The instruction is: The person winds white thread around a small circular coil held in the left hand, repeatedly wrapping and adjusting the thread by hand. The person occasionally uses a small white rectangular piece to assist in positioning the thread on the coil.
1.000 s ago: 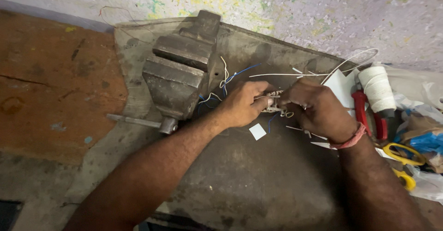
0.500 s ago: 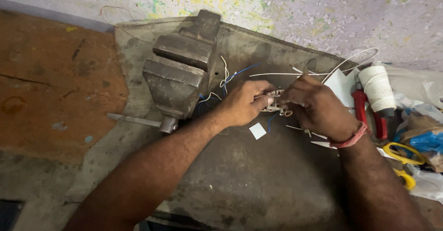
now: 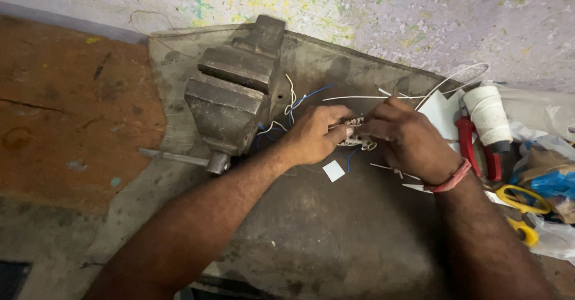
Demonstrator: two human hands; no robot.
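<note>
At the right edge of the dark metal bench plate (image 3: 311,246), a heap of wrappers crowds against the paint-flecked wall (image 3: 371,12) — a crumpled clear plastic bag (image 3: 542,117), a blue packet (image 3: 554,183) beneath it, and a brownish wrapper (image 3: 539,159) between the two. No label on them is clear enough to make out. A white paper sheet (image 3: 440,111) lies flat just left of the heap, and a small white paper square (image 3: 333,170) sits on the plate below the hands.

Near the middle of the plate, both hands meet over a small whitish wired part (image 3: 354,135). The left hand (image 3: 314,135) is curled tight, thumb and fingertips pinching the part from its left side. The right hand (image 3: 404,138), a red thread band at its wrist, closes on the same part from the right, fingers bent down over it; the part is mostly hidden between them. Thin white and blue wires (image 3: 299,99) trail from it toward the rusty bench vise (image 3: 230,93), which stands bolted at the plate's upper left, well clear of the hands. A long white wire (image 3: 359,98) runs level just above the knuckles.

Beside the right wrist lie red-handled pliers (image 3: 473,147), with a spool of white cord (image 3: 488,114) touching them — and yellow-handled scissors (image 3: 521,201) nearer the plate's edge.
</note>
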